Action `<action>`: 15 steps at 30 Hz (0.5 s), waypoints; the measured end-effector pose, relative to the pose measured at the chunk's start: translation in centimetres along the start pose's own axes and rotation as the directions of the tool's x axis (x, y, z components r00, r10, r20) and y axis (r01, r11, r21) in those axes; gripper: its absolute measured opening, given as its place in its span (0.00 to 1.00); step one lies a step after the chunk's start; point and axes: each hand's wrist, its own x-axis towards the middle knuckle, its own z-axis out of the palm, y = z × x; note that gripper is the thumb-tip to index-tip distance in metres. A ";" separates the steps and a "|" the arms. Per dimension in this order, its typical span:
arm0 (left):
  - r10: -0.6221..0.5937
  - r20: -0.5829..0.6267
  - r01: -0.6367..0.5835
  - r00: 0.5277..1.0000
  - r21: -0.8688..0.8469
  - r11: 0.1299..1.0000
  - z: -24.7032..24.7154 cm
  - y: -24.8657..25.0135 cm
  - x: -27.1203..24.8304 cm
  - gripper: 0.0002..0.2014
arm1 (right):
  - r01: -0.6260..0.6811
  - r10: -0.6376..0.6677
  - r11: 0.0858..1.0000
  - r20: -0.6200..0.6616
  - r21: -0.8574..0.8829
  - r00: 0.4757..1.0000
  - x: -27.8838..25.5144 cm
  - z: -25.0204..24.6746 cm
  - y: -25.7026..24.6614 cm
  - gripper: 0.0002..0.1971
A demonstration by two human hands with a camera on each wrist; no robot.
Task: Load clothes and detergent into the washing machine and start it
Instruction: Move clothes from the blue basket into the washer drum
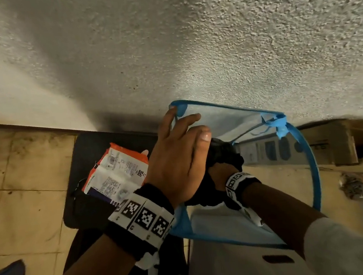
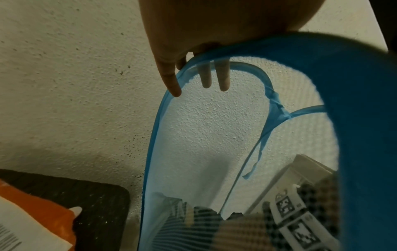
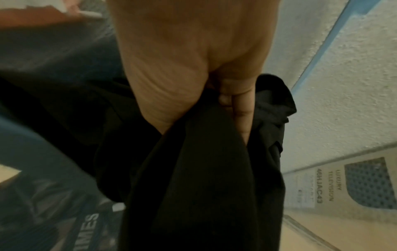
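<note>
Gripping a bunched black garment (image 1: 219,156), our right hand (image 1: 219,174) curls its fingers (image 3: 242,108) round the cloth inside the blue mesh laundry basket (image 1: 309,170), at the centre of the head view. The garment is dark, plain and crumpled, and hangs in folds below the fist in the right wrist view. Our left hand (image 1: 177,157) lies over the basket's upper left rim with its fingers (image 2: 171,81) straight and spread, holding nothing; two of them show through the mesh in the left wrist view.

Left of the basket, an orange and white detergent packet (image 1: 118,170) lies on a black mat (image 1: 86,157) on the tiled floor (image 1: 24,193). A rough plastered wall (image 1: 190,39) fills the upper half of the frame, and the basket's far side stands close to it. At the right, seen partly through the mesh, a cardboard box (image 1: 333,142) with printed labels lies along the base of the wall. A white container (image 1: 240,267) with a slot handle sits at the bottom centre, under the basket's near edge.

The basket's mouth is partly covered by both hands. Bare tiles show at the left of the frame.
</note>
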 end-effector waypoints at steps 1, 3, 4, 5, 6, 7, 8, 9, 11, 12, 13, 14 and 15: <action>-0.004 -0.003 0.004 1.000 -0.004 1.000 0.1 0.1 0.0 0.18 | -0.003 0.002 1.000 -0.007 -0.021 1.000 -0.2 -0.7 0.0 0.10; -0.015 -0.006 0.015 1.000 -0.013 1.000 0.2 0.2 -0.1 0.19 | 0.008 -0.011 0.998 -0.044 -0.067 0.999 -0.2 -1.4 -0.3 0.18; -0.013 -0.009 0.013 1.000 -0.018 1.000 0.2 0.2 -0.2 0.20 | 0.001 -0.006 0.996 -0.066 -0.088 0.998 -0.1 -1.4 -0.5 0.23; -0.016 -0.016 0.016 1.000 -0.027 1.000 0.3 0.0 -0.3 0.20 | -0.005 -0.004 0.994 -0.084 -0.107 0.996 0.0 -1.4 -0.8 0.27; -0.033 -0.019 0.032 0.999 -0.038 0.999 0.3 -0.4 -0.6 0.21 | 0.007 -0.020 0.992 -0.100 -0.124 0.995 0.3 -1.3 -0.8 0.29; -0.061 -0.019 0.060 0.998 -0.054 0.997 0.3 -0.9 -0.8 0.23 | 0.016 -0.027 0.994 -0.103 -0.107 0.994 0.4 -1.3 -0.7 0.32; -0.087 -0.014 0.086 0.996 -0.071 0.994 0.3 -1.4 -1.0 0.24 | 0.019 -0.026 0.998 -0.098 -0.063 0.995 0.6 -1.3 -0.5 0.35; -0.099 -0.007 0.098 0.995 -0.083 0.992 0.3 -1.9 -1.3 0.26 | 0.039 -0.041 0.999 -0.080 -0.026 0.996 0.8 -1.1 -0.3 0.38; -0.100 0.003 0.100 0.995 -0.091 0.991 0.3 -2.4 -1.8 0.29 | 0.111 -0.112 0.994 -0.060 -0.018 0.992 0.8 -1.2 -0.4 0.37; -0.102 0.004 0.102 0.995 -0.093 0.990 0.2 -2.4 -1.9 0.28 | 0.141 -0.144 0.989 -0.073 -0.047 0.987 0.6 -1.7 -0.5 0.35; -0.105 0.005 0.105 0.994 -0.097 0.990 0.2 -2.3 -1.9 0.27 | 0.144 -0.148 0.988 -0.090 -0.055 0.985 0.4 -2.4 -0.7 0.34; -0.104 0.003 0.103 0.995 -0.097 0.990 0.3 -2.2 -1.9 0.27 | 0.139 -0.145 0.988 -0.100 -0.066 0.984 0.2 -3.3 -0.9 0.35; -0.105 0.003 0.105 0.994 -0.098 0.990 0.3 -2.1 -2.0 0.27 | 0.127 -0.135 0.989 -0.116 -0.071 0.984 -0.1 -4.1 -1.1 0.36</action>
